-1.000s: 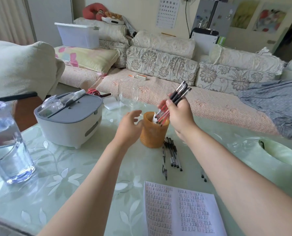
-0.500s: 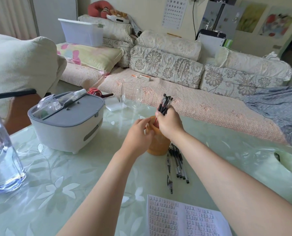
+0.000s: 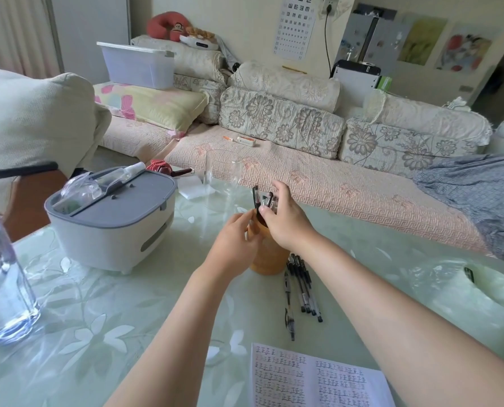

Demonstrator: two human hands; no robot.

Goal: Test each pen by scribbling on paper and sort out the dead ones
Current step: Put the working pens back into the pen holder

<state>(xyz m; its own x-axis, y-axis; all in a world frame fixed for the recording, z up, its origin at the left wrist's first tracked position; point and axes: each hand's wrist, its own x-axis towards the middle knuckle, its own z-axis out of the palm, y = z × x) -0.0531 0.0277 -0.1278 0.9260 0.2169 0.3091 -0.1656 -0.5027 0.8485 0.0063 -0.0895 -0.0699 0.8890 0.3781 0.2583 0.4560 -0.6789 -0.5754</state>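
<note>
A brown pen cup [image 3: 269, 259] stands mid-table. My left hand [image 3: 236, 242] grips its left side. A bundle of black pens [image 3: 256, 196] stands in the cup with the caps sticking up. My right hand [image 3: 286, 221] is over the cup's mouth, fingers spread behind the pen tops and thumb just touching them. Several black pens [image 3: 302, 286] lie side by side on the table right of the cup, and one more pen [image 3: 289, 306] lies apart to their left. An open sheet of practice paper [image 3: 312, 380] covered in writing lies at the near edge.
A grey-lidded white box [image 3: 112, 221] sits left of the cup. A clear water bottle [image 3: 1, 277] stands at the far left. An empty glass [image 3: 221, 180] is behind the cup. Crumpled clear plastic [image 3: 450, 277] lies at the right. A sofa runs behind the table.
My right hand lowered the raised bundle of pens into the cup and its fingers have spread. My left hand moved in and took hold of the cup.
</note>
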